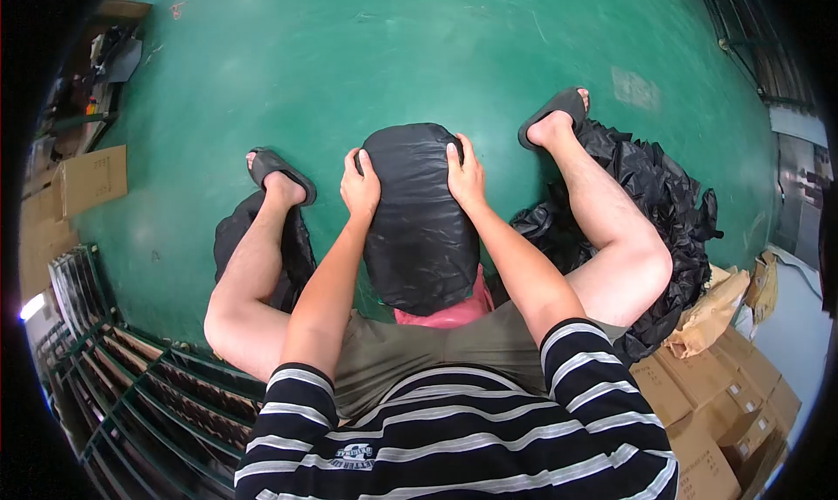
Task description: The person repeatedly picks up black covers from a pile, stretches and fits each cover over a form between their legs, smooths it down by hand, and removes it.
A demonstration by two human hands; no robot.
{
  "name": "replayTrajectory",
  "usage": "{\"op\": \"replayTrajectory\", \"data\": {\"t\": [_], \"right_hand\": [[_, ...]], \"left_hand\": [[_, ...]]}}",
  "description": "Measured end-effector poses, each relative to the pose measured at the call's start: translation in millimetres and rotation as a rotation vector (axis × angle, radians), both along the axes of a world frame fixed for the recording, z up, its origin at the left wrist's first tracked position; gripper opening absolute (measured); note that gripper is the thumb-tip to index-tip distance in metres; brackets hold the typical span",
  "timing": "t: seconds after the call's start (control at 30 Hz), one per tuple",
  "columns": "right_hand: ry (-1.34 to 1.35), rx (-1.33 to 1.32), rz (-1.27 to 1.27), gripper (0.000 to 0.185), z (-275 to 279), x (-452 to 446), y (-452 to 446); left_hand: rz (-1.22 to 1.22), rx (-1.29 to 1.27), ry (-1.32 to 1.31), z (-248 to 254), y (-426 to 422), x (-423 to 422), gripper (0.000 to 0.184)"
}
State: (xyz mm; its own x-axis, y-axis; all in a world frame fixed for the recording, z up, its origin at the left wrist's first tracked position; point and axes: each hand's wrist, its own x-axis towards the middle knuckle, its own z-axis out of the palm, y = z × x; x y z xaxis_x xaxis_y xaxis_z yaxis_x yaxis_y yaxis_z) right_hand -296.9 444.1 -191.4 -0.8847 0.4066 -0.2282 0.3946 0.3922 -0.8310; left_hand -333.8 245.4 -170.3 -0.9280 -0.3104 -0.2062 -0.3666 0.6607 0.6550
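Note:
A plump black fabric bundle (421,220), rounded at its far end and creased across the middle, lies between my knees. My left hand (360,186) grips its left edge near the far end, thumb on top. On the opposite edge my right hand (466,175) holds it the same way. The fingertips that curl round the sides are partly hidden. Beneath the near end of the bundle a pink seat or stool (449,312) shows between my thighs.
Crumpled black fabric (650,212) is heaped beside my right leg, with more black fabric (234,234) behind my left leg. Cardboard boxes (698,395) stand at the lower right, another box (94,181) at the left. Metal racks (148,395) fill the lower left.

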Motion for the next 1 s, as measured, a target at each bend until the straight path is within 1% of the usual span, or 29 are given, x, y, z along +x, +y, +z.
{"op": "replayTrajectory", "data": {"t": [0.17, 0.23, 0.27, 0.3, 0.33, 0.37, 0.4, 0.43, 0.47, 0.5, 0.53, 0.57, 0.6, 0.63, 0.67, 0.7, 0.73, 0.77, 0.8, 0.83, 0.87, 0.9, 0.97, 1.0], "right_hand": [[-0.049, -0.143, -0.034, 0.058, -8, -1, 2], [-0.142, -0.185, -0.020, 0.073, -18, -3, 8], [-0.297, -0.338, 0.000, 0.095, -7, -8, 16], [-0.526, -0.406, 0.157, 0.102, 7, -8, 32], [-0.752, -0.469, 0.316, 0.109, 40, -10, 47], [-0.824, -0.318, 0.455, 0.120, 21, -18, 60], [-0.811, -0.315, 0.447, 0.120, 22, -33, 75], [-0.713, 0.003, 0.654, 0.114, 27, -44, 92], [-0.609, 0.324, 0.843, 0.110, 33, -57, 111], [-0.749, 0.344, 0.917, 0.103, 56, -87, 127], [-0.567, 0.368, 0.818, 0.097, 80, -101, 141], [-0.319, 0.335, 0.746, 0.094, 109, -110, 156], [-0.285, 0.125, 0.561, 0.092, 187, -90, 157], [-0.209, -0.095, 0.484, 0.084, 217, -83, 174], [-0.028, -0.251, 0.374, 0.066, 239, -74, 188], [0.092, -0.349, 0.310, 0.057, 261, -59, 209], [0.216, -0.449, 0.251, 0.048, 274, -42, 229], [0.307, -0.446, 0.170, 0.048, 278, -20, 250], [0.406, -0.398, 0.083, 0.049, 270, 9, 269], [0.502, -0.352, -0.007, 0.050, 247, 42, 288], [0.437, -0.369, -0.180, 0.046, 220, 75, 306], [0.373, -0.385, -0.349, 0.042, 188, 107, 321], [0.179, -0.336, -0.630, 0.028, 108, 181, 337], [0.091, -0.278, -0.741, 0.023, 58, 221, 340]], "left_hand": [[0.022, -0.037, -0.073, -1, -1, -1, 0.050], [0.015, -0.049, -0.089, 1, -1, 0, 0.054], [0.007, -0.065, -0.136, 2, -2, -1, 0.059], [-0.001, -0.085, -0.200, 4, -3, -3, 0.063], [-0.009, -0.105, -0.261, 8, -4, -2, 0.067], [-0.046, -0.139, -0.316, 15, -6, -2, 0.078], [-0.036, -0.192, -0.346, 11, -10, -4, 0.083], [-0.029, -0.246, -0.384, 6, -16, -4, 0.088], [-0.056, -0.243, -0.376, 7, -22, -2, 0.097], [-0.102, -0.253, -0.326, 9, -28, 0, 0.098], [-0.153, -0.292, -0.181, 3, -36, 3, 0.097], [-0.208, -0.355, -0.082, 10, -38, 7, 0.092], [-0.263, -0.403, 0.024, 18, -37, 13, 0.085], [-0.348, -0.444, 0.138, 26, -36, 18, 0.077], [-0.438, -0.485, 0.192, 49, -26, 27, 0.070], [-0.577, -0.546, 0.272, 53, -24, 33, 0.062], [-0.716, -0.533, 0.354, 64, -18, 41, 0.047], [-0.823, -0.508, 0.297, 67, -13, 50, 0.040], [-0.925, -0.489, 0.242, 67, -8, 57, 0.034], [-0.963, -0.488, 0.263, 66, -2, 69, 0.025], [-1.003, -0.468, 0.200, 63, 1, 78, 0.026], [-1.021, -0.458, 0.194, 65, 7, 87, 0.028], [-1.050, -0.498, 0.193, 55, 11, 91, 0.029], [-1.018, -0.494, 0.115, 52, 13, 90, 0.028]]}}
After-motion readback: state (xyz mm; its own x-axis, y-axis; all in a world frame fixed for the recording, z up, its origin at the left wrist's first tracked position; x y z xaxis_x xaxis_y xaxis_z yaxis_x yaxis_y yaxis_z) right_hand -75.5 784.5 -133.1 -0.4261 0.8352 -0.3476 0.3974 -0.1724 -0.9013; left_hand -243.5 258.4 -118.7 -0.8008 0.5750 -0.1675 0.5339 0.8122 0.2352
